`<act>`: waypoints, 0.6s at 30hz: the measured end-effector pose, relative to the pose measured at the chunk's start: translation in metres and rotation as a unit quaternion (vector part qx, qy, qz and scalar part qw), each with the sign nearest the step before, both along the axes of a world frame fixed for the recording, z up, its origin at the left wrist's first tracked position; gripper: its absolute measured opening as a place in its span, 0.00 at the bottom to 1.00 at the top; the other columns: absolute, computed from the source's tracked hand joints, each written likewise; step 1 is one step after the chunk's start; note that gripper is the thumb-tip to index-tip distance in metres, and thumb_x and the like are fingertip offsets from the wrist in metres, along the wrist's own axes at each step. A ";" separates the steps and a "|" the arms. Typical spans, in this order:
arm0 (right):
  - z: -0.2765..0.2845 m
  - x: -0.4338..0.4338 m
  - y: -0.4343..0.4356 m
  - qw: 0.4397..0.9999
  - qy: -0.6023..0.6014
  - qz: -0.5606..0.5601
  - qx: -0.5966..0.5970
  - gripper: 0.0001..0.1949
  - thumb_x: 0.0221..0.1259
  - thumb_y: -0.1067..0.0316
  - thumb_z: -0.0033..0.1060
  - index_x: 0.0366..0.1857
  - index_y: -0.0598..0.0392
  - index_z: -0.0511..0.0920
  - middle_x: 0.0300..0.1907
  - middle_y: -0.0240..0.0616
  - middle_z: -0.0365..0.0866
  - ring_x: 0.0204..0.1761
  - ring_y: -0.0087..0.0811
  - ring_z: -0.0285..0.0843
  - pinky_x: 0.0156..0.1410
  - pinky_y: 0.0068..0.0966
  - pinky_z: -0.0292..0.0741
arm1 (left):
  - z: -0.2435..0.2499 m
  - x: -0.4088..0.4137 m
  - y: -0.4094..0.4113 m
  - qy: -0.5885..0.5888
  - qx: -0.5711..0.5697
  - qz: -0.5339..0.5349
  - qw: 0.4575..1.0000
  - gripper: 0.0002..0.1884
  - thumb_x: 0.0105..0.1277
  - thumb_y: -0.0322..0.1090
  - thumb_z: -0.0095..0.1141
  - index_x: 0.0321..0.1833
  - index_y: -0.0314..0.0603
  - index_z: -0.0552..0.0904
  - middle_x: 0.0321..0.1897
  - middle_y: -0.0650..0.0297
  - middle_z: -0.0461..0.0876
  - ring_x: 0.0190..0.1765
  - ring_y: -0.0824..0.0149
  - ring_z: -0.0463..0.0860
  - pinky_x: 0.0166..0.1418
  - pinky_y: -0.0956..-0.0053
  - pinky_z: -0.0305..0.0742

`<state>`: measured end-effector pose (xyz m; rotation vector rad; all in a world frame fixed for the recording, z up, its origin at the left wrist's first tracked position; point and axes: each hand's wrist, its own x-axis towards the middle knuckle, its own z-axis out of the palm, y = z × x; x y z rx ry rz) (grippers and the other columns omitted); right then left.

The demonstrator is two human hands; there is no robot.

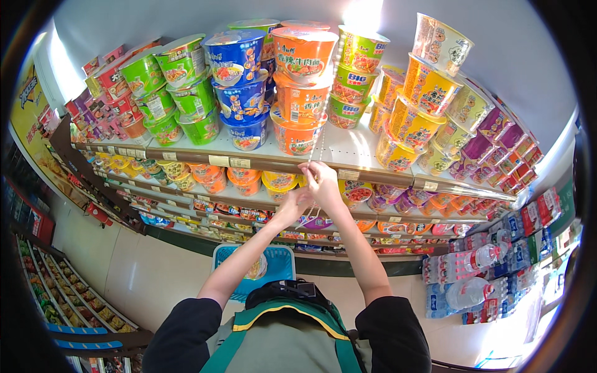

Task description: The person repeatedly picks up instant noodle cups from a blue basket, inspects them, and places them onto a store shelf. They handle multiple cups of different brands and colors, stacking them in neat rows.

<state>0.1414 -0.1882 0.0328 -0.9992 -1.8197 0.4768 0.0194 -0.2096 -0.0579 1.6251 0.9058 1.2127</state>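
A white beaded chain [325,109] hangs in two strands in front of the cup noodles and runs down to my hands at the shelf edge. My right hand [322,184] pinches it between thumb and fingers just before the price-tag rail [275,163]. Just below and to the left, my left hand [295,203] is curled against the right one, its fingers partly hidden; whether it grips the chain is unclear. Loose strands dangle below both hands. Behind the chain stands a stack of orange noodle tubs [301,100], with blue tubs [238,98] to its left.
Under my arms, a blue plastic basket [224,254] on the floor holds a noodle tub [255,266]. Yellow tubs [410,121] lean in a tall stack at right. Bottled-water packs [459,265] stand on the right floor; a snack rack [70,284] curves along the left.
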 end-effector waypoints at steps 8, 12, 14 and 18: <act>-0.032 0.011 0.007 0.996 0.001 -0.091 -0.019 0.07 0.62 0.70 0.59 0.41 0.56 0.84 0.38 0.43 0.75 0.32 0.35 0.80 0.41 0.31 0.78 | -0.014 -0.001 0.009 -0.026 -0.091 0.065 0.993 0.10 0.70 0.29 0.54 0.47 0.28 0.80 0.37 0.57 0.87 0.43 0.69 0.86 0.51 0.74 0.77; -0.044 0.020 -0.001 0.994 0.031 -0.087 -0.050 0.19 0.61 0.72 0.59 0.56 0.57 0.72 0.44 0.47 0.76 0.33 0.42 0.80 0.42 0.34 0.77 | -0.026 -0.010 0.012 0.019 -0.071 0.101 0.992 0.12 0.69 0.29 0.55 0.50 0.27 0.79 0.40 0.55 0.86 0.44 0.66 0.86 0.51 0.73 0.78; -0.046 0.026 -0.009 0.988 0.039 -0.073 -0.129 0.29 0.60 0.73 0.59 0.66 0.59 0.59 0.49 0.50 0.75 0.34 0.41 0.81 0.43 0.34 0.77 | -0.032 -0.012 0.012 0.038 -0.046 0.121 0.991 0.13 0.69 0.29 0.56 0.53 0.27 0.78 0.43 0.53 0.86 0.46 0.64 0.86 0.53 0.72 0.78; -0.071 0.034 -0.018 0.991 0.018 -0.085 -0.104 0.32 0.61 0.77 0.59 0.68 0.57 0.55 0.47 0.47 0.74 0.32 0.34 0.80 0.39 0.29 0.77 | -0.051 -0.016 0.005 0.061 0.003 0.156 0.986 0.16 0.67 0.28 0.56 0.57 0.29 0.77 0.47 0.50 0.84 0.51 0.61 0.85 0.55 0.71 0.79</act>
